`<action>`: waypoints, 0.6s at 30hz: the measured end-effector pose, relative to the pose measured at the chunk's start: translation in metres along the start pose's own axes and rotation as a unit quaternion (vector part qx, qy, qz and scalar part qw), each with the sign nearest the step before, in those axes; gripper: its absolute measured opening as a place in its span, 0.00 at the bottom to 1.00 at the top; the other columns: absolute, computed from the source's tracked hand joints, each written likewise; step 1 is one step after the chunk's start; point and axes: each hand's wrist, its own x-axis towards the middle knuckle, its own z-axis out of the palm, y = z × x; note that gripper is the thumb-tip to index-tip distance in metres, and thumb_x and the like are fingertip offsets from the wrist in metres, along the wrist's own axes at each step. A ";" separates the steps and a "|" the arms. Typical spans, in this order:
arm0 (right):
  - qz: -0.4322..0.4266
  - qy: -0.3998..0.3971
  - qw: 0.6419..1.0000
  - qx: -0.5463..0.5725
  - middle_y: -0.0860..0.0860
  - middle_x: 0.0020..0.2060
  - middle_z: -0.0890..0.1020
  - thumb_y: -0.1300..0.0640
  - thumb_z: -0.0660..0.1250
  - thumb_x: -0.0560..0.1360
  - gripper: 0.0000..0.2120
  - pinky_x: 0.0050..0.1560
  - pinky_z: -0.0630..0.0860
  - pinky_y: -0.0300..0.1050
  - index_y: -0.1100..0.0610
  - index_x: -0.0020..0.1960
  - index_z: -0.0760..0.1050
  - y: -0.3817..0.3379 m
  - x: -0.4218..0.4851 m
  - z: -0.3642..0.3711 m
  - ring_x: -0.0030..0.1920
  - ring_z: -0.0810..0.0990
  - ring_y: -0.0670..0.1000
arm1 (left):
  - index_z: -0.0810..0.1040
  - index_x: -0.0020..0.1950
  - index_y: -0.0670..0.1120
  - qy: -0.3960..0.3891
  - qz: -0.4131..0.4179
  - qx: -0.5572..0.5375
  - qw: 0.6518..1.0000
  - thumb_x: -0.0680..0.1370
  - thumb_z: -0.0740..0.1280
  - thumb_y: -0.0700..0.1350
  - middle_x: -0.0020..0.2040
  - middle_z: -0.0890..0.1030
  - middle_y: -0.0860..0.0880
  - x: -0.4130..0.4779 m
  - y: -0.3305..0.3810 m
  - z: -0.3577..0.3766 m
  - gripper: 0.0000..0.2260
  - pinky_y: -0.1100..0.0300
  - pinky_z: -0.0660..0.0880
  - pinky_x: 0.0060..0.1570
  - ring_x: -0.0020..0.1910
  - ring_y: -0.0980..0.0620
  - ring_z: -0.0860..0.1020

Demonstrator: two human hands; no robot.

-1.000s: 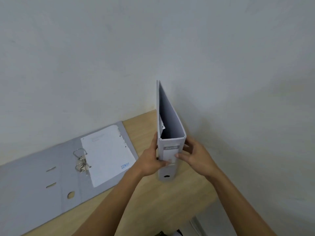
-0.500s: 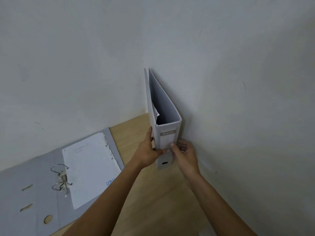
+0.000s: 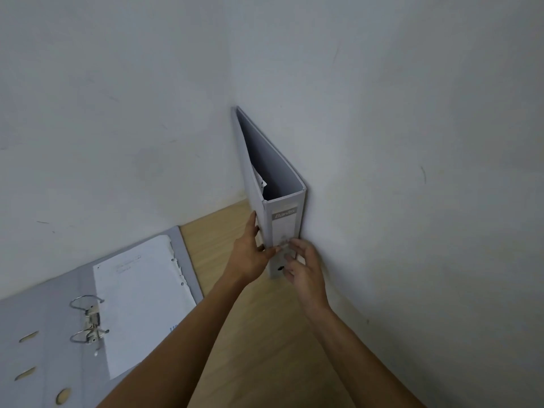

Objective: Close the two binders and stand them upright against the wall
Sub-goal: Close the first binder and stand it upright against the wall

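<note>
Left fingertips (image 3: pixel 275 249) pinching the near left edge of the grey cardboard lever-arch binder (image 3: pixel 284 228), thumb reaching up its left cover; left hand (image 3: pixel 250 257) partly curled, gripping to steady the thing upright. Right fingers (image 3: pixel 294 242) spread loose, tips touching the lower spine near the finger hole; right hand (image 3: pixel 306 272) half open, likely nudging rather than gripping. Probably squaring the spine and pressing the right cover flat to the right wall (image 3: pixel 412 172). Standing closed on the light wooden desk (image 3: pixel 265 334), tucked into the corner, top edges reaching toward the far wall (image 3: pixel 117 113).

Lying flat and open at near left: second grey binder with metal rings (image 3: pixel 88 322) and a white punched sheet (image 3: pixel 141 304), far edge touching the far wall. Not yet closed, so about halfway. Plain white walls, lightly scuffed.
</note>
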 end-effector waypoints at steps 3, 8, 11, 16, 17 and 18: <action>0.001 -0.015 1.000 -0.021 0.39 0.58 0.76 0.67 0.61 0.79 0.21 0.62 0.79 0.54 0.46 0.64 0.73 0.001 0.003 0.000 0.61 0.77 0.49 | 0.49 0.84 0.50 0.006 0.006 0.023 1.000 0.77 0.74 0.44 0.78 0.70 0.46 0.002 -0.001 0.000 0.44 0.57 0.75 0.64 0.78 0.46 0.66; 0.017 -0.035 0.999 -0.022 0.41 0.59 0.75 0.70 0.62 0.75 0.25 0.55 0.80 0.47 0.44 0.63 0.73 0.000 0.006 -0.004 0.60 0.77 0.49 | 0.53 0.84 0.49 0.036 -0.002 0.088 0.996 0.77 0.74 0.46 0.74 0.75 0.45 -0.003 0.001 0.004 0.41 0.49 0.75 0.65 0.73 0.45 0.73; 0.022 -0.053 0.998 -0.036 0.42 0.61 0.74 0.69 0.62 0.73 0.28 0.59 0.79 0.50 0.42 0.64 0.71 -0.002 0.003 -0.006 0.63 0.76 0.51 | 0.57 0.83 0.48 0.034 -0.021 0.099 0.994 0.78 0.72 0.42 0.71 0.78 0.43 -0.008 0.002 0.004 0.38 0.49 0.79 0.61 0.69 0.45 0.78; 0.021 -0.063 0.997 -0.047 0.47 0.67 0.73 0.65 0.65 0.75 0.24 0.63 0.79 0.56 0.44 0.66 0.73 -0.006 -0.002 -0.011 0.66 0.75 0.53 | 0.71 0.76 0.50 0.022 -0.050 0.143 0.988 0.79 0.70 0.43 0.64 0.83 0.46 -0.027 0.004 -0.011 0.25 0.56 0.81 0.51 0.57 0.49 0.83; 0.025 -0.068 0.996 -0.044 0.47 0.67 0.74 0.65 0.65 0.76 0.22 0.61 0.80 0.53 0.46 0.65 0.74 -0.005 -0.004 -0.013 0.66 0.76 0.53 | 0.75 0.72 0.50 0.020 -0.056 0.141 0.988 0.79 0.69 0.43 0.62 0.85 0.48 -0.034 0.004 -0.015 0.21 0.59 0.81 0.46 0.51 0.50 0.84; 0.031 -0.077 0.996 -0.042 0.48 0.66 0.76 0.64 0.65 0.76 0.20 0.57 0.80 0.50 0.48 0.64 0.75 -0.004 -0.006 -0.014 0.65 0.77 0.53 | 0.78 0.69 0.50 0.019 -0.061 0.131 0.989 0.79 0.68 0.43 0.60 0.86 0.48 -0.042 0.004 -0.020 0.18 0.61 0.80 0.42 0.47 0.50 0.85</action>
